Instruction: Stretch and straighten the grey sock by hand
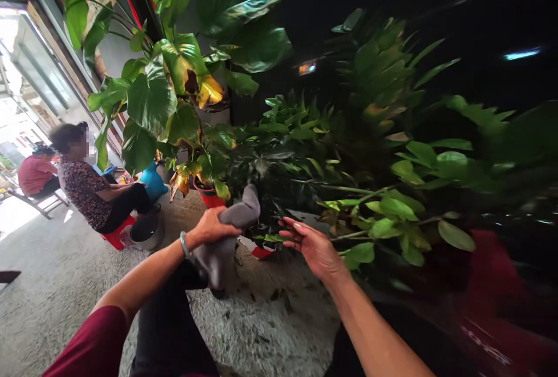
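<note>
- At the far left, well apart from the work, a seated person in a dark patterned top (89,191) sits on a low red stool (117,233) beside a round metal basin (146,232); another person in a red top (35,173) sits farther back.
- Above them rises a tall plant with broad heart-shaped green leaves (150,95), some yellowed and browned at the edges, standing in a red plastic pot (209,196).
- The left hand (211,227), with a pale bangle (185,243) at the wrist, is closed around a soft grey cloth (229,232), which is bunched in the fist with one end poking up toward the foliage and the rest hanging down over the knee.
- The right hand (314,246) holds nothing: its fingers are spread and extended, palm turned inward, touching or almost touching (blur makes it hard to say) a thin stem of the bushy plant with small glossy oval green leaves (392,208).
- As a judgement, the wiping looks to be in its early or middle part: the cloth is gripped but is not pressed on any leaf here, and whether any leaves are cleaned cannot be told.
- The speckled grey concrete floor (270,330) below shows scattered dark debris.
</note>
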`<state>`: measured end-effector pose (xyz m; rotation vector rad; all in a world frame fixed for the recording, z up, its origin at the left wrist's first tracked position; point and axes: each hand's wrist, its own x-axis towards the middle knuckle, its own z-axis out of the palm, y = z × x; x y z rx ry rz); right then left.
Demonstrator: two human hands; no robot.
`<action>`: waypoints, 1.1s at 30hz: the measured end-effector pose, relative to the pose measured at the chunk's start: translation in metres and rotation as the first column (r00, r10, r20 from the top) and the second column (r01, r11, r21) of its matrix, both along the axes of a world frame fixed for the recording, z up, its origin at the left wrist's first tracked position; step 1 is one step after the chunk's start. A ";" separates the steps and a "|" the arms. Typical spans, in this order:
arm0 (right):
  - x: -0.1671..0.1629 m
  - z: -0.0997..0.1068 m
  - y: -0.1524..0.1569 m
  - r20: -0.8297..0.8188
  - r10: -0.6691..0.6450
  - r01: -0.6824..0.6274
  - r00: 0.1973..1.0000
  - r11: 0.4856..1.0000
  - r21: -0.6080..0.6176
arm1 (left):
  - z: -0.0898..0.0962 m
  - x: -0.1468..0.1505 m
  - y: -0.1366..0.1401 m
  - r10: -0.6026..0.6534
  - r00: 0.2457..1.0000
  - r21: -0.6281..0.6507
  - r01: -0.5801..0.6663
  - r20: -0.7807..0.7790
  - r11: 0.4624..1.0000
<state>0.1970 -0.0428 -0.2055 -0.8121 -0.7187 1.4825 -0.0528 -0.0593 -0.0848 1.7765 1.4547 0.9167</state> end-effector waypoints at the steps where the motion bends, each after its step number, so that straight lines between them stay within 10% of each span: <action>1: 0.002 -0.002 0.000 0.002 -0.006 0.006 1.000 1.000 0.002 | -0.004 0.002 -0.008 -0.060 0.998 -0.046 0.061 0.019 0.997; 9: 0.004 -0.004 0.003 0.032 -0.003 0.003 0.999 1.000 0.019 | 0.075 0.044 0.032 -0.022 0.954 0.411 -0.108 0.299 0.905; 12: -0.001 -0.004 0.003 0.047 0.015 -0.015 0.999 1.000 0.010 | 0.068 0.067 0.054 0.004 0.992 0.430 -0.058 0.126 0.901; 18: 0.008 -0.007 -0.002 0.018 0.018 -0.017 1.000 1.000 -0.019 | 0.044 0.076 0.033 -0.344 0.921 0.119 0.368 -0.184 0.922; 24: 0.014 -0.002 -0.004 0.032 0.002 -0.003 0.999 1.000 0.026 | 0.092 0.086 0.051 -0.177 0.971 0.483 0.079 0.162 0.872; 28: 0.008 -0.006 -0.001 0.020 -0.001 0.000 1.000 0.999 0.043 | 0.065 0.082 0.062 -0.085 0.995 0.396 0.101 -0.059 0.913; 33: 0.003 -0.020 0.004 0.037 -0.041 0.041 0.998 0.999 0.004 | 0.020 0.049 0.031 -0.320 0.920 0.032 0.335 -0.225 0.942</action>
